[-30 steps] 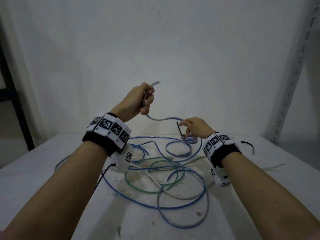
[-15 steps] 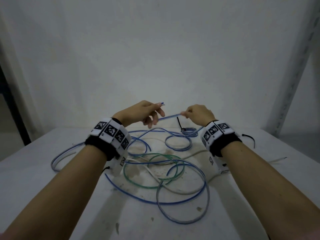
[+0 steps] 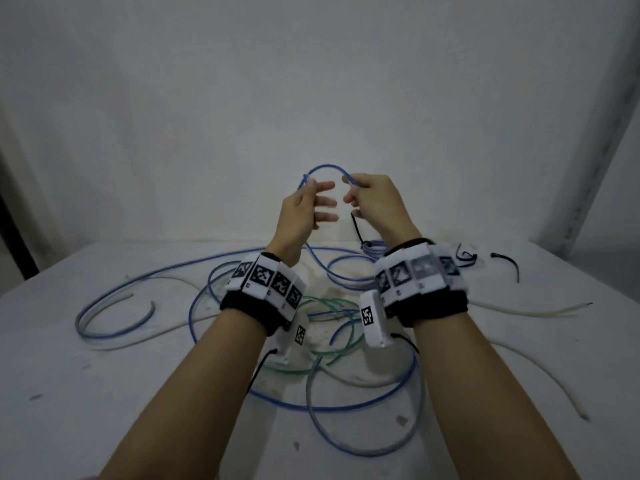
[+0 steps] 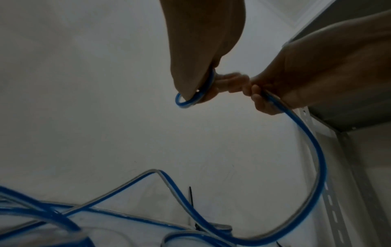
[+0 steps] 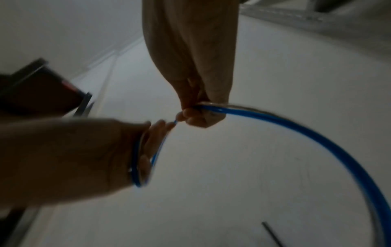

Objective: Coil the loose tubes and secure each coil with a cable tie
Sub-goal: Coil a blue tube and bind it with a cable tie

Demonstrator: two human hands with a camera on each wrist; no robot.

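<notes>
Both hands are holding one blue tube (image 3: 327,167) up above the white surface (image 3: 104,393), w/ a small arch of it bridging the gap between them. The left hand (image 3: 304,209) is pinching the tube near its end between thumb and forefinger, other fingers (image 3: 327,202) spreading out straight and apart toward the right. The right hand (image 3: 375,202) is gripping the tube w/ fingers curling round it (clamped, per the left wrist view (image 4: 273,100)). From the right hand the tube is dropping in a wide curve and running back down to the surface.

No containers are showing; everything is lying loose on the surface. The rest of the blue tube is sprawling in big loops at centre, tangling w/ a green tube (image 3: 332,306) and a pale tube (image 3: 519,310) that is trailing toward the right edge. A small finished coil (image 3: 374,245) is sitting near the back edge, just behind the right wrist, w/ a black cable tie (image 3: 356,228) sticking up from it. Two more black ties (image 3: 509,263) are lying at back right, near the far corner.

A long blue-and-pale loop (image 3: 104,317) is reaching out at left, close to that edge. Bare surface is showing at front left and front right; a wall is standing directly behind, and a metal rack upright (image 3: 588,133) is rising at right.
</notes>
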